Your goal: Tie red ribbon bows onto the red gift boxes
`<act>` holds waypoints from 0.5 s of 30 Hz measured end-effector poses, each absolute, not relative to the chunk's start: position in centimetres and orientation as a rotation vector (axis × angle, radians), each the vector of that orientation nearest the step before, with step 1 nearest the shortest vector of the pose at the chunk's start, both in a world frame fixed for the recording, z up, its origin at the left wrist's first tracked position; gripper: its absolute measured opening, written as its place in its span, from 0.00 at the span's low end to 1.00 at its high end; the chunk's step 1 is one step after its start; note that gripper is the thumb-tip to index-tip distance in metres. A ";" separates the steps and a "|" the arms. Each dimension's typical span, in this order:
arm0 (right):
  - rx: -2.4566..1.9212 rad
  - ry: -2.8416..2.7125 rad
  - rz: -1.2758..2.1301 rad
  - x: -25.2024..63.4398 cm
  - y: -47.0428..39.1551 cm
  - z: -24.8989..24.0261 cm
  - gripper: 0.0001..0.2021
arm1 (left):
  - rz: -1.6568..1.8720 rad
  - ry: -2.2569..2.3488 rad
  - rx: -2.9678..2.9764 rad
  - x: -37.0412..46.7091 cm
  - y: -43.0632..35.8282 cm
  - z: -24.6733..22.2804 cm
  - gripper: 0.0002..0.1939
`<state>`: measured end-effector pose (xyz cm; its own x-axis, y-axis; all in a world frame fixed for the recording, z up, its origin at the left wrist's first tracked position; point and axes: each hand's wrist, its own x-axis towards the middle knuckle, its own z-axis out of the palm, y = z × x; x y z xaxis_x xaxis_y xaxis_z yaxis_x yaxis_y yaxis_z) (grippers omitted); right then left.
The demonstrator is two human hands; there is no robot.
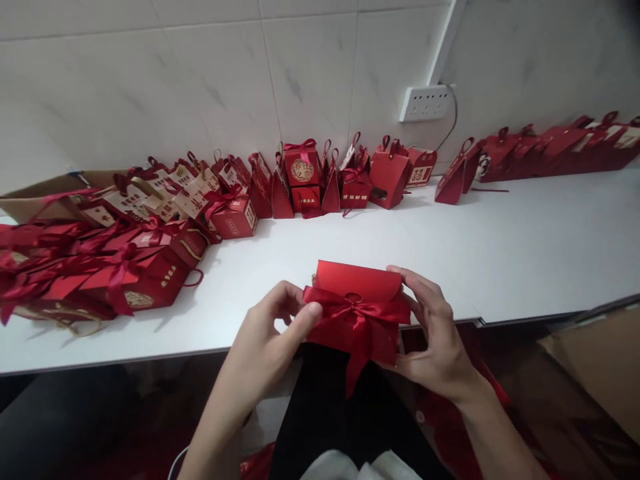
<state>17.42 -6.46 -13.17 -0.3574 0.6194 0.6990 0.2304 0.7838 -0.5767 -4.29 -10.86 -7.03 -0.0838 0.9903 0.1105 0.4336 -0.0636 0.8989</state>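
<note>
A red gift box [360, 277] with a rounded flap is held at the front edge of the white table. A dark red ribbon [356, 312] is tied round it in a bow, its tails hanging down the front. My right hand [437, 333] grips the box's right side, fingers at the top corner and thumb near the bottom. At the left end, my left hand [273, 333] pinches the bow's left loop between thumb and fingers.
Red gift boxes [143, 277] with ribbons crowd the left of the white table [300, 250]. More small boxes [390, 175] line the wall, below a white power strip [426, 103]. A cardboard box [600, 360] stands at the lower right.
</note>
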 end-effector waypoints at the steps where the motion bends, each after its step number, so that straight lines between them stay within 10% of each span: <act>1: -0.647 -1.933 0.456 17.6 -6.6 -13.1 0.46 | 1.111 1.576 1.546 -4.1 -11.2 -7.1 0.15; 15: -0.644 -1.936 0.433 18.3 -7.3 -13.0 0.45 | 1.110 1.349 1.024 -2.2 -14.8 -8.6 0.17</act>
<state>18.34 -7.25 -13.01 -0.3498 0.6084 0.7123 0.2468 0.7934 -0.5565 -2.16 -14.78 -8.61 -0.0714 0.9772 -0.1999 -0.0081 0.1999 0.9798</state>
